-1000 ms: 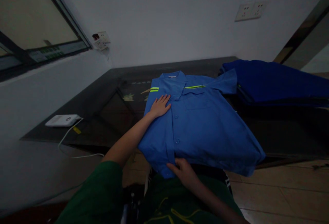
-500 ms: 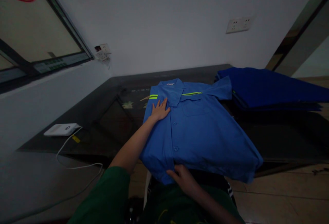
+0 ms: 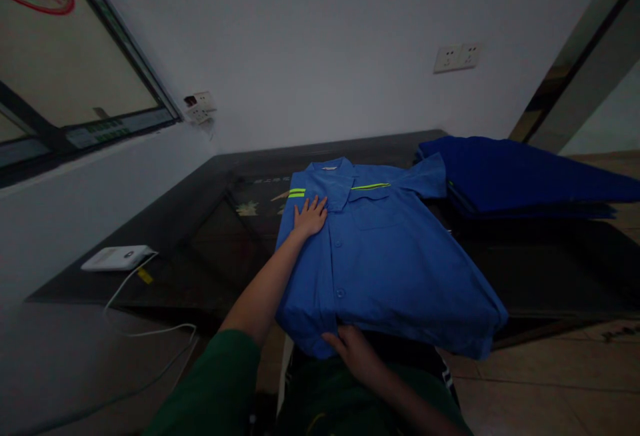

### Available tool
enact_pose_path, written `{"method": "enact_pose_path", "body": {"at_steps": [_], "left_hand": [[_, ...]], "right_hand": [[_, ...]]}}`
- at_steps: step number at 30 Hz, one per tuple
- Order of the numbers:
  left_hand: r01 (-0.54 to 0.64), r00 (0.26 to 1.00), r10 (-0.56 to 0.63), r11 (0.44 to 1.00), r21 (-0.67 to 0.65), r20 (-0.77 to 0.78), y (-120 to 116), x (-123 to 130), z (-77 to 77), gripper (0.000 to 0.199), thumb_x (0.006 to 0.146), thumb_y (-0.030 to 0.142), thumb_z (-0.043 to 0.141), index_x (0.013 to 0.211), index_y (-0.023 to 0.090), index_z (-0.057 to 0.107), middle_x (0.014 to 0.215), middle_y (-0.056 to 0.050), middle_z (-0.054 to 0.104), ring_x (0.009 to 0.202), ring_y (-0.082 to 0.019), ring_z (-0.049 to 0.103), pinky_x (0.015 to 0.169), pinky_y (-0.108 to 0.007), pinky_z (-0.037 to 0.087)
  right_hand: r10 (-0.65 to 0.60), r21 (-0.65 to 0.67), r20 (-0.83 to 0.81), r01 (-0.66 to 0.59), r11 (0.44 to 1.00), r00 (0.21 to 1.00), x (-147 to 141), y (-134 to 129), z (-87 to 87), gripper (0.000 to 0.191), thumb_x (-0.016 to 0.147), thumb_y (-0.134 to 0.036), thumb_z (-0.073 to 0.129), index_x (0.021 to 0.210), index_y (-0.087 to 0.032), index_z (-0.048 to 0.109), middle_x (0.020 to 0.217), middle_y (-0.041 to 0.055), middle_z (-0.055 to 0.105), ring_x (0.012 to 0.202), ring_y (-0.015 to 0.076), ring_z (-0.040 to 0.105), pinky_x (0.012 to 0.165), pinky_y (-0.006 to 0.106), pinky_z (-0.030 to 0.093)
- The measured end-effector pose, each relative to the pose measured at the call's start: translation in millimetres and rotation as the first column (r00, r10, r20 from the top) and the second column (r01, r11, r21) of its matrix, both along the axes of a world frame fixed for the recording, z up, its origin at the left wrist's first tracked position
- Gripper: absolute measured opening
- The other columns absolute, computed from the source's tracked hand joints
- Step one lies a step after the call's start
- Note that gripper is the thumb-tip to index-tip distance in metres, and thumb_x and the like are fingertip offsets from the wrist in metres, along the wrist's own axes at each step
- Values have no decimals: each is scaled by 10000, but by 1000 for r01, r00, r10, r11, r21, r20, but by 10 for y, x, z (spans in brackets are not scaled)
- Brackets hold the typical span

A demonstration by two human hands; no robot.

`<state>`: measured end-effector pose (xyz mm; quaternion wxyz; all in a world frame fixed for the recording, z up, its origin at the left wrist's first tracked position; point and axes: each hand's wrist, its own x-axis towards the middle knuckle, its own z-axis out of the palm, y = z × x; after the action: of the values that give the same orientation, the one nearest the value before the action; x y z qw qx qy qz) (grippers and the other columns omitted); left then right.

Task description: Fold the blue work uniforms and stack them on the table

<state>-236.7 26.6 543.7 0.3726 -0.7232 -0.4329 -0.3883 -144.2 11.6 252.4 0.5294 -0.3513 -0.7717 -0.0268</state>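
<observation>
A light blue short-sleeved shirt [image 3: 395, 249] with yellow-green stripes lies front up on the dark table [image 3: 200, 223], its collar toward the wall. Its left side is folded in, while the right sleeve spreads outward. My left hand [image 3: 311, 217] rests flat on the shirt beside the collar, fingers spread. At the bottom hem, near the table's front edge, my right hand [image 3: 353, 351] pinches the shirt's edge between thumb and fingers. The hem hangs over the front edge toward my lap.
A stack of dark blue folded cloth [image 3: 515, 176] lies at the right of the table. On the left sits a white device [image 3: 117, 258] with a white cable [image 3: 165, 331] hanging down. Wall sockets [image 3: 457, 57] are above the table, and a window [image 3: 90, 43] is at upper left.
The camera view has shifted slightly. Both hands stay at nearly the same places on the shirt, and the shirt looks almost unchanged.
</observation>
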Motion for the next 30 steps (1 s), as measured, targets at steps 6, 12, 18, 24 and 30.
{"method": "enact_pose_path", "body": {"at_steps": [6, 12, 18, 24, 30], "left_hand": [[22, 1000, -22, 1000, 23, 9, 11, 3, -11, 544, 972, 454, 199, 1509, 364, 212, 1588, 41, 178, 1462, -283, 150, 1138, -634, 97], [32, 999, -33, 999, 37, 14, 34, 3, -15, 547, 972, 450, 213, 1510, 352, 216, 1585, 34, 191, 1462, -280, 151, 1141, -631, 93], [39, 999, -40, 998, 51, 20, 59, 2, -16, 537, 974, 447, 220, 1504, 364, 228, 1580, 36, 211, 1459, -280, 165, 1139, -632, 100], [55, 998, -56, 995, 89, 11, 44, -11, -44, 526, 981, 422, 245, 1499, 332, 268, 1572, -4, 244, 1446, -299, 207, 1125, -644, 144], [105, 990, -128, 947, 304, 56, 2, -18, -35, 507, 974, 298, 318, 1469, 191, 350, 1527, -108, 346, 1416, -259, 298, 1148, -522, 238]], "right_hand": [[60, -16, -16, -60, 998, 998, 7, -76, -4, 377, 899, -420, 474, 703, -141, 634, 744, 77, 673, 720, 205, 594, 686, 294, 411], [236, 17, -69, -235, 972, 969, 20, -156, -16, 440, 901, -503, 428, 747, -147, 635, 829, 66, 676, 814, 222, 598, 743, 301, 442], [248, -59, -42, -250, 966, 968, 115, -253, 32, 413, 883, -482, 451, 872, -141, 684, 928, 92, 711, 891, 246, 626, 837, 341, 451], [117, -181, -67, -127, 975, 991, 809, -642, -241, 419, 838, -487, 524, 1062, -192, 719, 1125, 104, 695, 1072, 259, 611, 946, 355, 445], [-59, -103, -208, 38, 994, 976, 1559, -1068, -407, 511, 817, -640, 493, 787, -199, 750, 801, 68, 727, 776, 223, 656, 737, 304, 516]]}}
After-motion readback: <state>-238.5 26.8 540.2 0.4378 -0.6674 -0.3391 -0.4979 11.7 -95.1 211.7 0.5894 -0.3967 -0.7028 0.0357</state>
